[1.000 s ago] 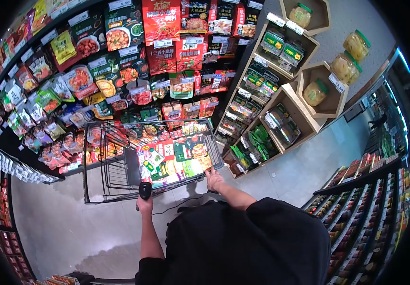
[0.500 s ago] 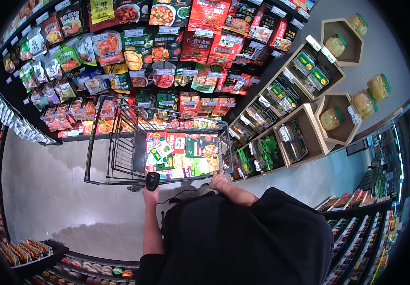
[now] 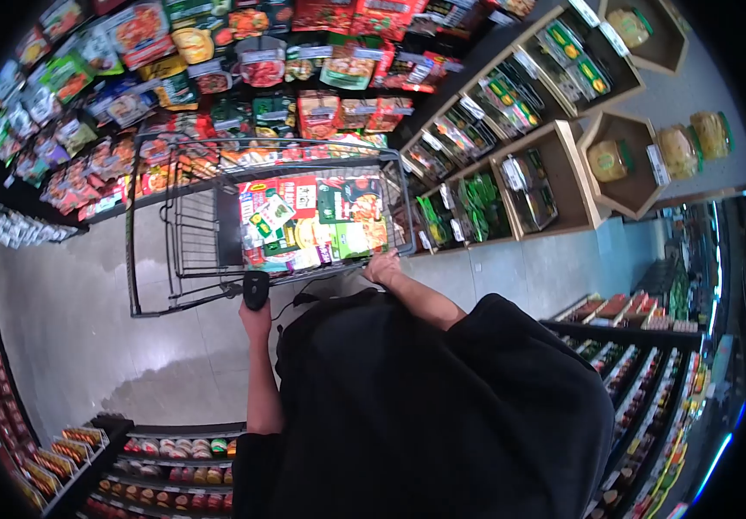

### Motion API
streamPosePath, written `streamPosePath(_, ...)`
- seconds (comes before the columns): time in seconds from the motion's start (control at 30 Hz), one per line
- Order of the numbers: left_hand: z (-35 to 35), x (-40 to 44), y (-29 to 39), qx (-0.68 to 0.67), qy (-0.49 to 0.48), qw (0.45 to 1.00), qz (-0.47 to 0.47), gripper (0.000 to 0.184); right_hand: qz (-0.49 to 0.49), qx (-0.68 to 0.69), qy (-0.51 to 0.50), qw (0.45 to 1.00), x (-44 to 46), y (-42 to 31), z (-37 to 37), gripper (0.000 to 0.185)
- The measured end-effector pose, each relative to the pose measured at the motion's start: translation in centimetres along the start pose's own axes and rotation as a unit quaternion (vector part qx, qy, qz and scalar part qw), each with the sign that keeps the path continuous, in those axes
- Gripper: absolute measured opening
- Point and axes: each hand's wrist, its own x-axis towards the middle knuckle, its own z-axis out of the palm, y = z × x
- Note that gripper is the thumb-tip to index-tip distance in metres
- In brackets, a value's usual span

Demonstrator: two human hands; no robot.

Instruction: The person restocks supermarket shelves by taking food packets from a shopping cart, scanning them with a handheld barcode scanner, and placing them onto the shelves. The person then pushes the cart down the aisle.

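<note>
My left hand [image 3: 255, 317] is closed around a black handheld scanner [image 3: 256, 290], held at the near side of the shopping cart. A thin dark cable runs close to it. On the cart's near right side, my right hand [image 3: 382, 267] is closed over the rim; its fingertips are partly hidden. The dark wire shopping cart [image 3: 191, 292] stands in front of me. Inside it lie several flat, colourful food packets [image 3: 338, 203] in red, green and yellow. A white-and-green packet [image 3: 271, 216] rests on top at the left.
Beyond the cart rises a shelf wall of hanging seasoning packets [image 3: 260, 65]. A wooden display rack [image 3: 563, 173] stands close on the right, with hexagonal boxes and jars [image 3: 678, 151]. Low shelves of jars [image 3: 174, 471] are behind on the left. Grey tiled floor [image 3: 152, 346] lies left.
The view has shifted, so the packet shelf sits higher in it. The cart and both hands appear a little higher and further left. Each hand keeps its hold.
</note>
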Motion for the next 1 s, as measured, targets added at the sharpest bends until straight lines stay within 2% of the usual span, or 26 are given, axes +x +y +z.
streamPosePath(0.1,0.3,0.3,-2.2,-0.010,-0.004,1.000,-0.007,0.024,-0.005,0.072,0.012,0.997,0.5,0.2,1.1,0.062)
streamPosePath(0.13,0.0,0.2,-0.2,0.011,-0.018,1.000,-0.022,0.020,-0.009,0.059,0.016,0.998,0.7,0.4,1.4,0.063)
streamPosePath(0.27,0.3,0.9,0.9,-0.056,-0.023,0.997,-0.054,0.014,-0.042,0.099,0.015,0.994,0.3,1.3,0.8,0.061)
streamPosePath(0.4,-0.7,2.5,2.4,-0.045,-0.069,0.991,-0.109,0.014,-0.049,0.063,0.028,0.996,0.7,1.2,0.9,0.063)
streamPosePath(0.47,-1.3,3.4,2.9,-0.035,-0.153,0.971,-0.182,0.020,-0.073,0.050,0.034,0.995,0.9,1.2,0.7,0.064)
streamPosePath(0.53,-1.2,3.4,3.5,-0.039,-0.147,0.970,-0.190,0.021,-0.049,0.000,0.015,0.999,1.9,0.7,1.1,0.061)
streamPosePath(0.6,-0.9,3.2,4.5,-0.123,-0.140,0.966,-0.180,0.020,-0.080,-0.044,0.026,0.995,3.3,1.1,1.2,0.056)
streamPosePath(0.7,-0.2,3.2,4.1,-0.097,-0.109,0.967,-0.210,0.022,-0.213,-0.082,-0.086,0.970,4.1,1.4,-4.4,0.039)
streamPosePath(0.73,0.1,2.9,4.2,-0.098,-0.101,0.966,-0.215,0.022,-0.238,-0.058,-0.127,0.961,2.9,1.2,-8.6,0.029)
streamPosePath(0.8,0.7,2.6,5.1,-0.095,-0.072,0.964,-0.238,0.023,-0.232,0.017,-0.227,0.946,11.2,1.0,-5.8,0.034)
streamPosePath(0.87,1.4,2.0,6.2,-0.089,-0.019,0.965,-0.244,0.021,-0.232,-0.029,-0.027,0.972,11.3,0.3,-9.0,0.035)
streamPosePath(0.9,1.5,1.8,6.2,-0.031,-0.009,0.969,-0.246,0.017,-0.289,0.016,0.086,0.953,13.1,0.5,-8.9,0.033)
streamPosePath(0.93,2.0,1.4,5.9,-0.022,0.004,0.967,-0.255,0.017,-0.315,0.058,0.140,0.937,15.0,0.9,-8.6,0.032)
streamPosePath(0.97,2.6,0.3,5.6,0.020,0.045,0.973,-0.225,0.012,-0.343,0.096,0.194,0.914,16.9,1.3,-8.3,0.031)
streamPosePath(1.0,3.2,-0.6,5.6,0.064,0.081,0.976,-0.194,0.009,-0.344,0.123,0.197,0.910,19.2,1.2,-8.8,0.031)
